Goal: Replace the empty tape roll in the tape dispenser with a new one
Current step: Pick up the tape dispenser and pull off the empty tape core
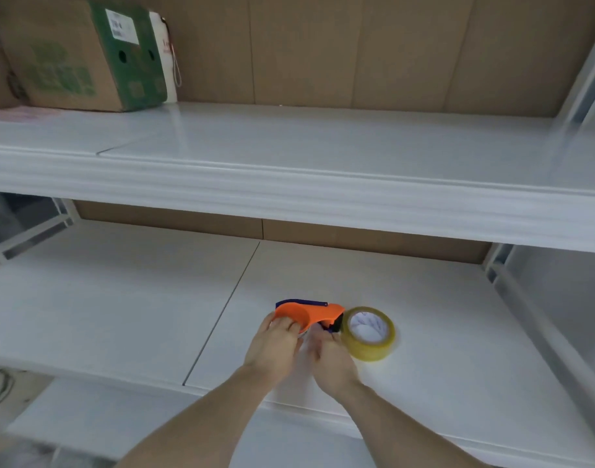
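Note:
An orange and dark blue tape dispenser (314, 312) lies on the white lower shelf (120, 315). My left hand (272, 346) grips its rounded orange left end. My right hand (333, 359) has its fingers closed on the dispenser's dark front part, near the cutter. A full roll of yellowish clear tape (368, 332) lies flat on the shelf just right of the dispenser, touching or nearly touching it. The old roll inside the dispenser is hidden by my fingers.
A white upper shelf (289, 184) overhangs the work area. On it at the far left stands a brown and green cardboard box (76, 52). Brown cardboard backs both shelves. A white upright frame (526, 298) bounds the right side.

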